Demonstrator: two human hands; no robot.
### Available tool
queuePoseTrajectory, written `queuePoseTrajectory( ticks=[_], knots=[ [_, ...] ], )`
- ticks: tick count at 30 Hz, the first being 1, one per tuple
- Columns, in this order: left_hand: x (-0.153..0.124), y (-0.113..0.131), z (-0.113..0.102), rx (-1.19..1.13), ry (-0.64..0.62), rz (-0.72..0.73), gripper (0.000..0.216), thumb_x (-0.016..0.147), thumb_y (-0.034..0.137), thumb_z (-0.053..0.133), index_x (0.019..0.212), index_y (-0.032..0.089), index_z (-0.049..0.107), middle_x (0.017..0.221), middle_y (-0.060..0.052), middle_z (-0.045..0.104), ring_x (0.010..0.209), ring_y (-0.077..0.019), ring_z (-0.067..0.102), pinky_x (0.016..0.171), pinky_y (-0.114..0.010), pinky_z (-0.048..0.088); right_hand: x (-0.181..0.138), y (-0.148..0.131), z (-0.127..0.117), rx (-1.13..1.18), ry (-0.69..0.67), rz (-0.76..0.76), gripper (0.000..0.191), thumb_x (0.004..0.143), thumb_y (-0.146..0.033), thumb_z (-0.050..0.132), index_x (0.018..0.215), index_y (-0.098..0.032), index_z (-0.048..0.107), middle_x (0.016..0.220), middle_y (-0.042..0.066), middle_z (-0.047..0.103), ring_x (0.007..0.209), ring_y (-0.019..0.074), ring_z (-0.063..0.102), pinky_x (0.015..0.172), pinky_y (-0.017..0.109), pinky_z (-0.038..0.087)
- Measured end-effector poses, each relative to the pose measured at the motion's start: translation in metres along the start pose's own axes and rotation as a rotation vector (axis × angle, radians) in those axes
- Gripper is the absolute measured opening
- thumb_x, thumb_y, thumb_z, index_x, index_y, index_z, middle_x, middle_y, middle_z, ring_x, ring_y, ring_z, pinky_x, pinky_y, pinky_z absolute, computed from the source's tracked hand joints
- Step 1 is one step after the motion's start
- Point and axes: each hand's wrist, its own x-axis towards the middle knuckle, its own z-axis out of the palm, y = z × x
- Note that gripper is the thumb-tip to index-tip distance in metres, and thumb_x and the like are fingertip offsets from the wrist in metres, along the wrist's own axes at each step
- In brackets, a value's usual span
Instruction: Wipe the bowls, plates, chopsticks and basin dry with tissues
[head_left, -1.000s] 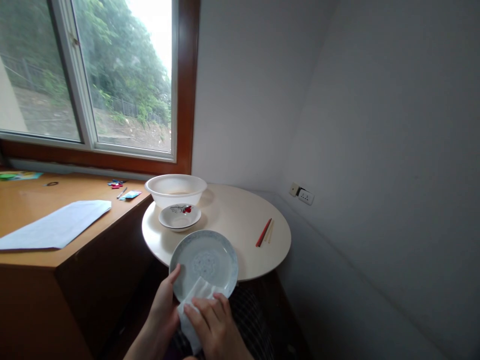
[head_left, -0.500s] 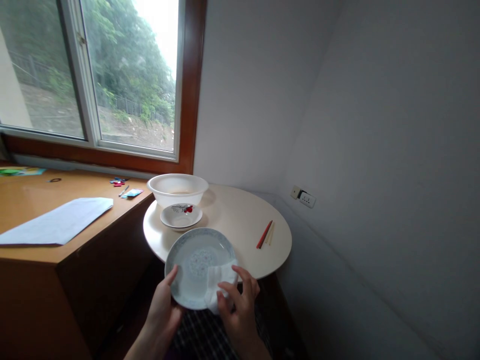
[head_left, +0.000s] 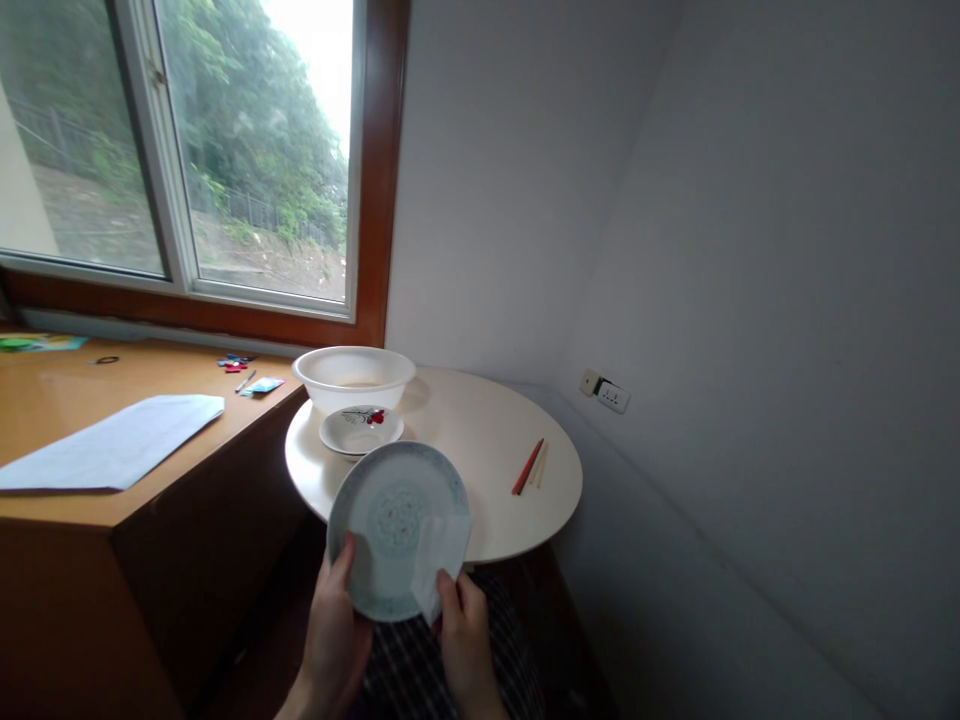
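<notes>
Well, the round white desk (head_left: 480, 420) carries a translucent basin (head_left: 354, 393) at the back. Before its near edge, the person's left hand (head_left: 337, 620) grips a pale plate (head_left: 394, 490), thumb over the rim. A flowered bowl (head_left: 354, 438) sits just behind. The right hand (head_left: 463, 620) pinches a white cloth (head_left: 441, 545) (perhaps tissue) against the plate. Chopsticks (head_left: 527, 467) lie well apart.

Daylight enters through the window (head_left: 262, 220) at upper left, where the sky (head_left: 324, 45) is burnt out to white. A pale sheen lies on the left side of the round bench (head_left: 465, 430); the right-hand wall (head_left: 787, 300) is dim grey (darkest low down). Deep shadow lies under the wooden bench (head_left: 169, 375). Fine detail on the plate (head_left: 390, 480) looks soft.
</notes>
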Motion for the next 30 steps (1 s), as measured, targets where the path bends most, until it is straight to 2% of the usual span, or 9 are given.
queuePoseTrajectory(
  ticks=[3, 7, 10, 13, 17, 20, 23, 27, 30],
  knots=[
    [0.000, -0.002, -0.001, -0.014, -0.022, 0.006, 0.037, 0.084, 0.026, 0.050, 0.120, 0.021, 0.052, 0.103, -0.005, 0.066, 0.093, -0.0208, 0.063, 0.085, -0.033, 0.050, 0.001, 0.003, 0.002, 0.098, 0.027, 0.164, 0.044, 0.062, -0.057, 0.061, 0.068, -0.013, 0.061, 0.051, -0.001, 0.052, 0.044, 0.0097, 0.040, 0.040, 0.022, 0.030],
    [-0.002, -0.005, -0.001, -0.035, -0.078, -0.010, 0.043, 0.079, 0.035, 0.056, 0.120, 0.020, 0.052, 0.104, -0.006, 0.065, 0.095, -0.0223, 0.062, 0.086, -0.034, 0.049, -0.003, 0.007, 0.011, 0.242, 0.130, 0.351, 0.046, 0.053, -0.057, 0.068, 0.069, -0.015, 0.058, 0.044, -0.005, 0.045, 0.038, 0.0069, 0.035, 0.036, 0.020, 0.021],
    [-0.002, -0.007, -0.001, -0.018, -0.124, -0.023, 0.048, 0.075, 0.039, 0.060, 0.118, 0.018, 0.053, 0.103, -0.007, 0.066, 0.097, -0.0241, 0.061, 0.086, -0.035, 0.048, -0.010, 0.008, 0.020, 0.346, 0.125, 0.424, 0.053, 0.047, -0.062, 0.069, 0.069, -0.016, 0.054, 0.042, -0.008, 0.042, 0.035, 0.0049, 0.031, 0.035, 0.018, 0.019],
    [0.002, -0.007, -0.004, 0.019, -0.143, -0.017, 0.052, 0.072, 0.043, 0.063, 0.115, 0.016, 0.055, 0.101, -0.007, 0.067, 0.096, -0.0255, 0.061, 0.085, -0.036, 0.049, -0.014, 0.011, 0.021, 0.387, 0.100, 0.435, 0.058, 0.046, -0.062, 0.070, 0.076, -0.015, 0.056, 0.043, -0.007, 0.045, 0.036, 0.0053, 0.034, 0.035, 0.017, 0.019],
    [0.014, -0.005, -0.009, 0.077, -0.173, -0.034, 0.047, 0.072, 0.043, 0.062, 0.111, 0.016, 0.058, 0.098, -0.008, 0.068, 0.094, -0.0255, 0.062, 0.082, -0.035, 0.050, -0.006, 0.021, 0.009, 0.303, 0.219, 0.427, 0.046, 0.053, -0.051, 0.072, 0.078, -0.015, 0.058, 0.054, -0.002, 0.057, 0.045, 0.0097, 0.047, 0.038, 0.019, 0.028],
    [0.020, 0.004, -0.007, 0.128, -0.218, -0.073, 0.046, 0.073, 0.038, 0.062, 0.113, 0.016, 0.057, 0.098, -0.009, 0.068, 0.093, -0.0261, 0.063, 0.080, -0.035, 0.050, 0.003, 0.027, 0.001, 0.306, 0.232, 0.353, 0.039, 0.059, -0.049, 0.069, 0.076, -0.016, 0.059, 0.052, -0.002, 0.056, 0.044, 0.0115, 0.048, 0.037, 0.021, 0.029],
    [0.019, 0.013, -0.004, 0.200, -0.346, -0.065, 0.052, 0.071, 0.036, 0.064, 0.118, 0.016, 0.055, 0.100, -0.010, 0.068, 0.096, -0.0273, 0.061, 0.081, -0.035, 0.050, 0.008, 0.024, 0.002, 0.392, 0.181, 0.288, 0.039, 0.059, -0.053, 0.067, 0.068, -0.016, 0.057, 0.043, -0.005, 0.048, 0.036, 0.0085, 0.039, 0.034, 0.020, 0.023],
    [0.013, 0.006, -0.005, 0.256, -0.471, 0.066, 0.054, 0.070, 0.038, 0.065, 0.117, 0.014, 0.054, 0.105, -0.010, 0.066, 0.101, -0.0284, 0.059, 0.085, -0.035, 0.047, 0.003, 0.007, 0.014, 0.540, 0.144, 0.255, 0.040, 0.060, -0.054, 0.067, 0.066, -0.016, 0.055, 0.039, -0.008, 0.042, 0.032, 0.0058, 0.033, 0.033, 0.019, 0.018],
    [0.009, -0.018, -0.011, 0.343, -0.424, 0.211, 0.051, 0.066, 0.040, 0.069, 0.109, 0.013, 0.059, 0.101, -0.010, 0.067, 0.100, -0.0280, 0.059, 0.087, -0.035, 0.046, -0.003, -0.004, 0.022, 0.630, 0.163, 0.248, 0.043, 0.062, -0.051, 0.067, 0.085, -0.016, 0.060, 0.060, 0.000, 0.062, 0.047, 0.0120, 0.054, 0.038, 0.020, 0.033]
  ],
)
